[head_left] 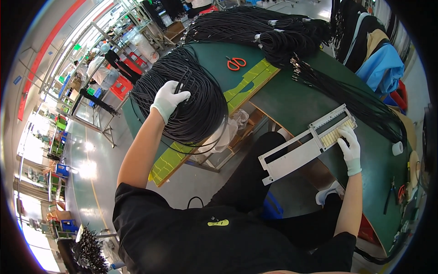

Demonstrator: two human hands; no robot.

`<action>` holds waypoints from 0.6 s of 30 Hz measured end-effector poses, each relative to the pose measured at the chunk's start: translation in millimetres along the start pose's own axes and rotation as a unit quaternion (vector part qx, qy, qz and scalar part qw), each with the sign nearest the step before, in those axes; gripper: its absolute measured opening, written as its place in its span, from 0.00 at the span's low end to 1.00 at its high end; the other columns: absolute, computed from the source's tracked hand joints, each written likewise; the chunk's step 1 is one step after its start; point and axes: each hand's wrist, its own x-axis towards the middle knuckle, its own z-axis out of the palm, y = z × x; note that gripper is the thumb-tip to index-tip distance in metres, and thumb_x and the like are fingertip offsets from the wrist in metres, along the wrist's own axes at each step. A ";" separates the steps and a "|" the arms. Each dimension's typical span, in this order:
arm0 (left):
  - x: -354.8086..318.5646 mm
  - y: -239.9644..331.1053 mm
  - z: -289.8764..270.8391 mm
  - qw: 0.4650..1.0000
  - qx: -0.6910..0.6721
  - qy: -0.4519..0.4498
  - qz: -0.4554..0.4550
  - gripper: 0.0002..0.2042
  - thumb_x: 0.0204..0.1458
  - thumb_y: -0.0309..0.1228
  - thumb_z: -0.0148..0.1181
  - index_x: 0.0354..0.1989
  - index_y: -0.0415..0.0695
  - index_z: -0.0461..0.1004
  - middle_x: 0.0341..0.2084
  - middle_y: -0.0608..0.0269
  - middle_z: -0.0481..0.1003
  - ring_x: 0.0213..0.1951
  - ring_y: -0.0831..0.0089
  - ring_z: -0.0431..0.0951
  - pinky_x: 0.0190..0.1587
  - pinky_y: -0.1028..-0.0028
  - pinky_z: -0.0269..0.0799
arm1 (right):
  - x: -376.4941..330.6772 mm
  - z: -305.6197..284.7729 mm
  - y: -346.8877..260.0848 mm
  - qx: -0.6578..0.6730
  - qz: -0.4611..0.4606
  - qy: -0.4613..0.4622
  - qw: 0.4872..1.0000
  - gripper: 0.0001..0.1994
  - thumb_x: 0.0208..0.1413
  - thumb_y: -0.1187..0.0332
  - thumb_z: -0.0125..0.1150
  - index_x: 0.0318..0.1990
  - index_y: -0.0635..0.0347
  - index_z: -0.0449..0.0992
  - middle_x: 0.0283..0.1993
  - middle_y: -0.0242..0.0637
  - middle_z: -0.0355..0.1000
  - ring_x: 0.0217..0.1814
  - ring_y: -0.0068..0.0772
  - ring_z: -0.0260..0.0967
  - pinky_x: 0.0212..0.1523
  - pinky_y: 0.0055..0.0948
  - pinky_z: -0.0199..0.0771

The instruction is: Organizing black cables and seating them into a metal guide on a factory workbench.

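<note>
My left hand (168,99), in a white glove, is closed on black cables at the top of a large coiled bundle of black cable (200,109). Its thumb points to the right, and cable strands pass between thumb and fingers. On the right, my gloved right hand (350,150) grips the end of a long silver metal fixture (292,160). Its bent fingers lie on a row of pale yellow strips (331,136) set in that end. The fixture slants across the table edge, its near-left part sticking out above my leg. Whether a small piece sits under the fingertips cannot be made out.
Red-handled scissors (236,63) lie on the green table (214,57) beside yellow tape (251,82). More black cable bundles (278,39) are piled at the back. Another bunch (346,98) trails rightward to a white tape roll (397,148). Pliers (390,196) lie near the right edge.
</note>
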 end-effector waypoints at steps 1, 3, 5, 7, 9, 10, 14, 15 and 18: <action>-1.3 0.5 -1.6 0.999 -0.036 0.000 0.005 0.14 0.46 0.25 0.71 0.39 0.37 0.73 0.29 0.69 0.74 0.31 0.82 0.73 0.36 0.78 0.71 | 0.3 -0.2 -0.5 -0.003 -0.001 -0.002 1.000 0.17 0.55 0.68 0.58 0.50 0.68 0.76 0.61 0.48 0.69 0.68 0.47 0.60 0.70 0.39 0.54; -2.7 4.5 -5.1 0.998 -0.054 0.005 0.021 0.12 0.48 0.25 0.68 0.38 0.37 0.72 0.28 0.68 0.74 0.31 0.81 0.74 0.35 0.79 0.71 | -0.2 -0.3 2.8 0.000 -0.005 -0.001 1.000 0.17 0.55 0.68 0.59 0.50 0.68 0.76 0.61 0.48 0.69 0.68 0.47 0.61 0.70 0.39 0.54; 1.4 7.2 -18.1 0.990 -0.108 -0.073 -0.052 0.10 0.51 0.27 0.65 0.38 0.37 0.72 0.28 0.67 0.74 0.32 0.79 0.75 0.36 0.78 0.72 | -0.6 0.7 4.1 0.003 -0.010 0.000 1.000 0.17 0.55 0.68 0.59 0.50 0.68 0.76 0.61 0.48 0.69 0.68 0.47 0.61 0.70 0.39 0.54; -4.1 9.7 -23.7 0.936 -0.331 -0.108 -0.054 0.07 0.55 0.29 0.62 0.36 0.39 0.73 0.24 0.65 0.73 0.32 0.76 0.77 0.36 0.74 0.73 | -0.6 2.0 2.6 0.009 -0.008 0.013 1.000 0.15 0.54 0.70 0.59 0.48 0.67 0.77 0.58 0.46 0.70 0.67 0.46 0.62 0.69 0.38 0.56; -14.4 29.2 -24.4 0.891 -0.417 -0.010 -0.181 0.08 0.57 0.31 0.60 0.34 0.39 0.73 0.24 0.65 0.73 0.32 0.71 0.77 0.36 0.72 0.72 | -1.0 1.3 0.5 0.008 -0.008 0.012 1.000 0.15 0.54 0.70 0.59 0.48 0.67 0.77 0.58 0.46 0.70 0.67 0.46 0.62 0.69 0.37 0.56; -13.2 27.7 -27.0 0.890 -0.418 -0.011 -0.181 0.08 0.57 0.31 0.60 0.34 0.39 0.73 0.24 0.65 0.73 0.32 0.71 0.77 0.36 0.72 0.72 | -1.1 0.6 0.0 0.008 -0.009 0.010 1.000 0.15 0.54 0.70 0.59 0.48 0.67 0.77 0.58 0.46 0.70 0.67 0.46 0.62 0.69 0.37 0.56; -12.2 29.3 -43.9 1.000 0.022 -0.005 0.001 0.12 0.59 0.36 0.57 0.32 0.38 0.73 0.21 0.64 0.74 0.30 0.71 0.78 0.35 0.73 0.70 | 1.7 2.6 -0.6 0.005 -0.010 0.008 1.000 0.15 0.54 0.70 0.59 0.48 0.67 0.76 0.58 0.46 0.70 0.67 0.45 0.62 0.68 0.37 0.57; -13.7 31.1 -47.5 0.967 0.223 0.075 0.099 0.13 0.60 0.37 0.56 0.32 0.38 0.73 0.20 0.63 0.74 0.29 0.73 0.77 0.33 0.73 0.69 | 3.2 4.1 -1.0 0.005 -0.016 0.011 1.000 0.15 0.54 0.70 0.59 0.48 0.68 0.76 0.58 0.46 0.70 0.66 0.44 0.62 0.68 0.36 0.57; -38.1 65.2 -32.0 0.978 0.167 0.087 0.089 0.15 0.60 0.39 0.56 0.31 0.37 0.71 0.18 0.58 0.73 0.26 0.67 0.76 0.31 0.68 0.69 | 1.8 2.1 -4.3 0.011 -0.013 0.018 1.000 0.15 0.55 0.71 0.59 0.48 0.68 0.76 0.58 0.45 0.71 0.66 0.44 0.63 0.68 0.36 0.57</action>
